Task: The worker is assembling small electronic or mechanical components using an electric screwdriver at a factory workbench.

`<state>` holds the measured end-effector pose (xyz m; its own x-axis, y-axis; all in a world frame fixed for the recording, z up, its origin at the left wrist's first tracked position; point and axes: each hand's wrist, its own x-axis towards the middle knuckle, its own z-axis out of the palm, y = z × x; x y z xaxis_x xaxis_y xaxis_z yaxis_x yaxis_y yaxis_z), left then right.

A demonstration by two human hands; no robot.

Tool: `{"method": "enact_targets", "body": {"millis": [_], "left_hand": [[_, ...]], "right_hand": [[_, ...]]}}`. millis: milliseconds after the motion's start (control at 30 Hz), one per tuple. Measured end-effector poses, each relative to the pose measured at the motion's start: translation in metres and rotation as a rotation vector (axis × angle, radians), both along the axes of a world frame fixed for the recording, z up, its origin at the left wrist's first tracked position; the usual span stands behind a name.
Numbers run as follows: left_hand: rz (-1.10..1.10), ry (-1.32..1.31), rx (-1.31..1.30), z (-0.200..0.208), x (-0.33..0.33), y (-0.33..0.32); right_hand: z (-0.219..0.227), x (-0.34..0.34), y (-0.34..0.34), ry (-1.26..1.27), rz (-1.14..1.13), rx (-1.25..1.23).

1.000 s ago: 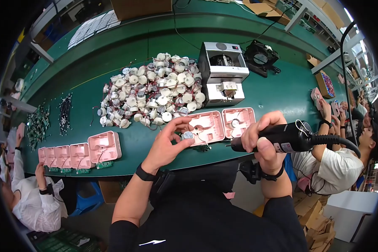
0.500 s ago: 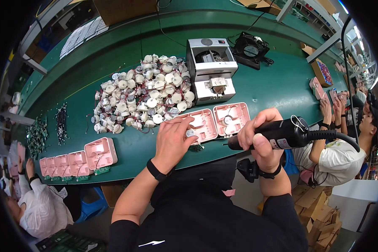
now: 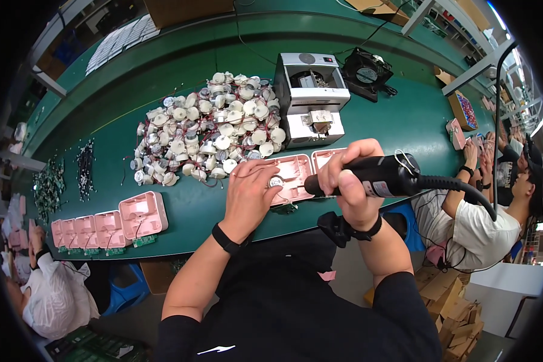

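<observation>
Left hand (image 3: 247, 196) half-curled at a round motor (image 3: 276, 181) inside the pink housing (image 3: 294, 172); whether it grips cannot be told. Right hand (image 3: 355, 192), at the motor's three o'clock, closed around a black electric screwdriver (image 3: 389, 174).

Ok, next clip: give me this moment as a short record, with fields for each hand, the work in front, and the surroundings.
Left hand: the left hand has its fingertips at a small round part
Right hand: the right hand grips a black corded tool, front end near the casing's right side
Work in front: pink casing, with a second pink casing beside it, partly hidden
Behind: pile of round white-and-silver parts; silver-and-black machine; black fan
Far left: row of pink casings
</observation>
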<state>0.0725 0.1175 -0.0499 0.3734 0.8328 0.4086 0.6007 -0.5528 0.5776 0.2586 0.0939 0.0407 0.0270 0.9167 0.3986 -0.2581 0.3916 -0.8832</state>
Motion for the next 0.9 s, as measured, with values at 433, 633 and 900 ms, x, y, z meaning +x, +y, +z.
{"method": "enact_targets", "body": {"millis": [433, 633, 900], "left_hand": [[0.003, -0.098, -0.021, -0.014, -0.006, 0.002], [0.024, -0.091, -0.031, -0.011, -0.003, 0.001], [-0.001, -0.053, -0.01, -0.009, -0.008, 0.0]], "right_hand": [[-0.033, -0.027, 0.025, -0.077, 0.043, -0.005], [-0.041, -0.03, 0.03, -0.202, 0.011, 0.02], [-0.025, -0.03, 0.029, -0.071, -0.016, -0.025]]}}
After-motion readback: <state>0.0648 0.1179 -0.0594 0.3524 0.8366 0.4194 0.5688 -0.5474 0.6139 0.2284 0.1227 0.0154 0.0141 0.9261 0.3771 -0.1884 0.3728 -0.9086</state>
